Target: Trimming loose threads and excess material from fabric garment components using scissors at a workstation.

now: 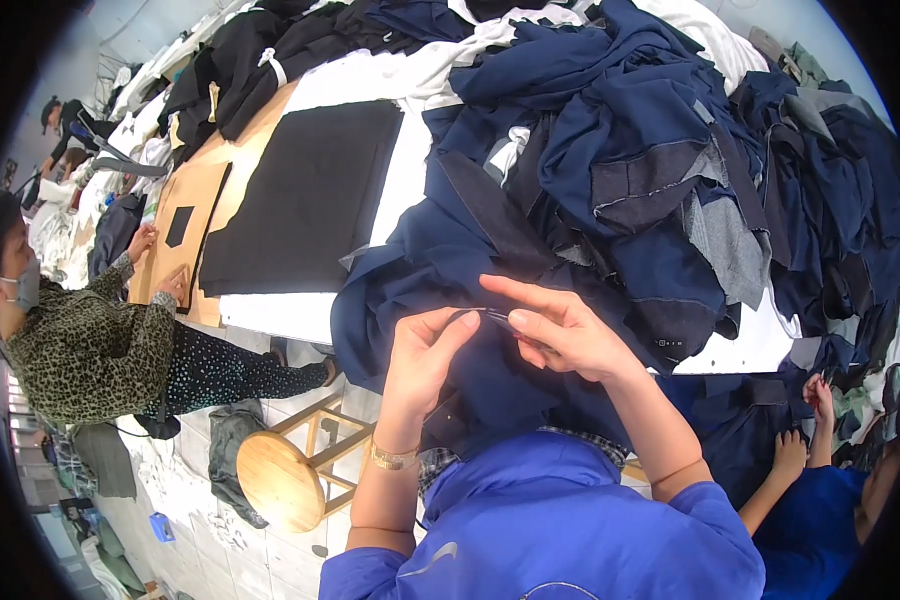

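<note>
In front of my chest, my left hand [428,350] pinches one end of a thin dark strip [492,314], perhaps a folded cloth edge or cord; its exact kind is too small to make out. The strip's other end lies at the thumb of my right hand [562,335], where the thumb and lower fingers close together while the forefinger stretches out to the left. Beneath both hands, navy cloth [400,285] spills over the table's near edge toward my lap.
A big heap of navy garments [595,110] covers the table's right half. Left of it lies a flat black cloth stack [305,190]. One person [90,340] handles dark cloth at far left; another's hands [790,452] hold navy cloth at lower right. A wooden stool [282,482] stands left of me.
</note>
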Demonstrator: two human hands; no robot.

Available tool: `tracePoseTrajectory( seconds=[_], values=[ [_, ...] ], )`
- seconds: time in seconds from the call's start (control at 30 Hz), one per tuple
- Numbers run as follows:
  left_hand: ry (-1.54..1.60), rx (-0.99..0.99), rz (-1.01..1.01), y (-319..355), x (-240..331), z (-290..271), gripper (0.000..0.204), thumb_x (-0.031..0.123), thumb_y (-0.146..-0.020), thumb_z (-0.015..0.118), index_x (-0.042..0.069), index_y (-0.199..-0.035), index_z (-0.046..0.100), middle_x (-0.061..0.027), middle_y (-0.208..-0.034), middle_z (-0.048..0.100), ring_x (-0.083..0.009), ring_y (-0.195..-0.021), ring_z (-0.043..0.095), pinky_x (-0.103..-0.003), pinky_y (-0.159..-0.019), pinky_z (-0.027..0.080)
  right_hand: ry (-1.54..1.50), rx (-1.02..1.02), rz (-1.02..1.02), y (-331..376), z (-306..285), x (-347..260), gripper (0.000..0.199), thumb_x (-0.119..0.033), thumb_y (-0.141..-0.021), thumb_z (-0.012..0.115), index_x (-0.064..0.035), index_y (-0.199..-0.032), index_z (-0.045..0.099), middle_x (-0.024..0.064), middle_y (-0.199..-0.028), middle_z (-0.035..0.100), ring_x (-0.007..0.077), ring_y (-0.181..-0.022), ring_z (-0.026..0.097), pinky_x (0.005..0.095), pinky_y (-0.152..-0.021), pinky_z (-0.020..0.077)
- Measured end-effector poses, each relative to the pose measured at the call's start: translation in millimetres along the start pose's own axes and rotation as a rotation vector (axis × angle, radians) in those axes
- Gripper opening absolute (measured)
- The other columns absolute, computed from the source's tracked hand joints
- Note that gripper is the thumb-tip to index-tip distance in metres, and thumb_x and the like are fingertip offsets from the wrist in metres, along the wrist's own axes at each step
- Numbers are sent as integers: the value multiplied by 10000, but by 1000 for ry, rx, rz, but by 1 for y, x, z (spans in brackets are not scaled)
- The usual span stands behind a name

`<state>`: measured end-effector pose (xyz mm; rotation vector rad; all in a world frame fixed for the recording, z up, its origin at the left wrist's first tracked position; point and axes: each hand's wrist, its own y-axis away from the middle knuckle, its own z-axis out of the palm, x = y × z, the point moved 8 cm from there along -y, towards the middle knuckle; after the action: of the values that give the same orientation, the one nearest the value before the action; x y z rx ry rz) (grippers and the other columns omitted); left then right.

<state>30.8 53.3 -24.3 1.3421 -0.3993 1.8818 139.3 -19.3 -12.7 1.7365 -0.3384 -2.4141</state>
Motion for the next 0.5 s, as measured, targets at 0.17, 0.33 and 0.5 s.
tracePoseTrajectory(
  seconds=[0.17, 0.33, 0.5],
  values=[
    [0, 7, -3, 0, 1, 0, 154, 62, -872, 573, -32, -956, 661, -36, -848, 661, -51, -737, 564, -178, -666, 438, -1, -11, 22, 1, 1, -1, 427, -184, -936, 484, -130, -1352, 407, -37, -536, 464, -6, -402, 295, 162, -375, 217],
    [16, 7, 13, 0, 3, 0, 157, 62, -873, 573, -34, -961, 660, -37, -854, 661, -54, -740, 566, -178, -672, 439, -10, -6, 38, 1, 1, 0, 428, -178, -935, 482, -133, -1354, 405, -38, -535, 459, -7, -405, 296, 158, -373, 214],
    [41, -10, -18, 0, -2, 0, 157, 61, -873, 568, -33, -960, 660, -41, -860, 662, -55, -751, 568, -178, -683, 437, -89, -20, 39, 0, 3, 1, 428, -173, -936, 483, -135, -1355, 403, -41, -562, 457, -10, -424, 323, 149, -367, 217]
  ],
)
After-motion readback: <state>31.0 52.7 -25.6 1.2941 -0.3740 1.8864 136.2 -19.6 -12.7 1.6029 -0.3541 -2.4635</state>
